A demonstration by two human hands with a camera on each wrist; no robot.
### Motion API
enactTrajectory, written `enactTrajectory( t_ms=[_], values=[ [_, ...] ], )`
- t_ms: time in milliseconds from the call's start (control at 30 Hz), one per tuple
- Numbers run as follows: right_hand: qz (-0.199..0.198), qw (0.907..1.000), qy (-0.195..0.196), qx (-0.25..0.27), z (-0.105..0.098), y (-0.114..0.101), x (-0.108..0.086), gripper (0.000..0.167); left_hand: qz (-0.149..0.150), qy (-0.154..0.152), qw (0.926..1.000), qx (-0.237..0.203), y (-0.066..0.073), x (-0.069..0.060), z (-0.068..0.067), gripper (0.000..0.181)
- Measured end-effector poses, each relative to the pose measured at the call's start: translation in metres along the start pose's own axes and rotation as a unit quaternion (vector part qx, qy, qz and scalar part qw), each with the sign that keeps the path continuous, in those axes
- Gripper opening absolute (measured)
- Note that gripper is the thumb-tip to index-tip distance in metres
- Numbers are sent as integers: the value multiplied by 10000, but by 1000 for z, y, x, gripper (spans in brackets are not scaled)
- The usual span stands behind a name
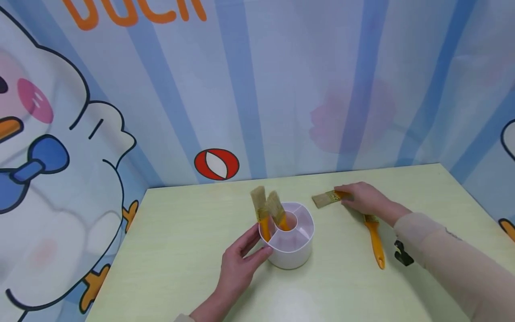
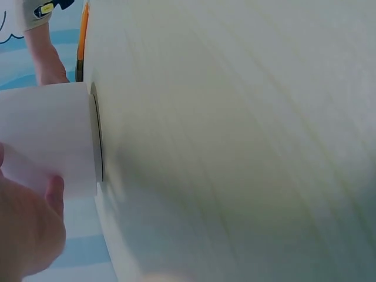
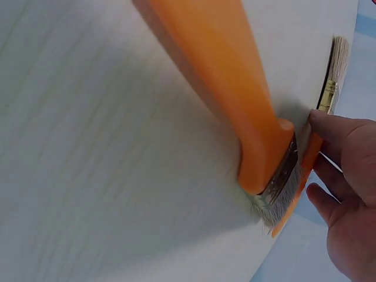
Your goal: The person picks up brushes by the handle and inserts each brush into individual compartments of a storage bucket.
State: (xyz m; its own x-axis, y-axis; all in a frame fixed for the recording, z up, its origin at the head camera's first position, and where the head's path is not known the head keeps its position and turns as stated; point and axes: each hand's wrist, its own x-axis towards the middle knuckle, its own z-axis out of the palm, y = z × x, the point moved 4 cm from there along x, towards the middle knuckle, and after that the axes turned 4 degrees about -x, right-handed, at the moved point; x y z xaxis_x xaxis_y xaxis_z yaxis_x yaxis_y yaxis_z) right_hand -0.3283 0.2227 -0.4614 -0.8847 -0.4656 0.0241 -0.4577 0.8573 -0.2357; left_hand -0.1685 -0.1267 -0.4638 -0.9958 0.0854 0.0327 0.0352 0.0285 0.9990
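Note:
A white divided round holder stands upright on the table, and my left hand grips its near left side, thumb on the outer wall. Two paintbrushes lean in it bristles up: one in an outer compartment, the other in the central ring. Farther right, my right hand pinches a flat paintbrush near its metal band; in the right wrist view this brush lies along the tabletop. Another paintbrush lies below the right hand, its orange handle large in the right wrist view.
The pale table ends at a striped cloth backdrop printed with cartoon ducks. A small black object shows beside the right sleeve.

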Motion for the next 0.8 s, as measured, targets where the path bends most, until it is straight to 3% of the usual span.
enactTrajectory(
  t_ms=[333,533,800],
  values=[
    [-170,9980,288,-537,-3,-4,1,31,-54,-63,10000,21,0,1,-2,66],
    [-277,9959,439,-735,-4,-7,1,25,73,-158,9998,-75,-2,1,-2,66],
    [-100,9961,828,-303,-12,-3,-3,26,207,-127,9993,-266,-5,1,-2,66]
  ],
)
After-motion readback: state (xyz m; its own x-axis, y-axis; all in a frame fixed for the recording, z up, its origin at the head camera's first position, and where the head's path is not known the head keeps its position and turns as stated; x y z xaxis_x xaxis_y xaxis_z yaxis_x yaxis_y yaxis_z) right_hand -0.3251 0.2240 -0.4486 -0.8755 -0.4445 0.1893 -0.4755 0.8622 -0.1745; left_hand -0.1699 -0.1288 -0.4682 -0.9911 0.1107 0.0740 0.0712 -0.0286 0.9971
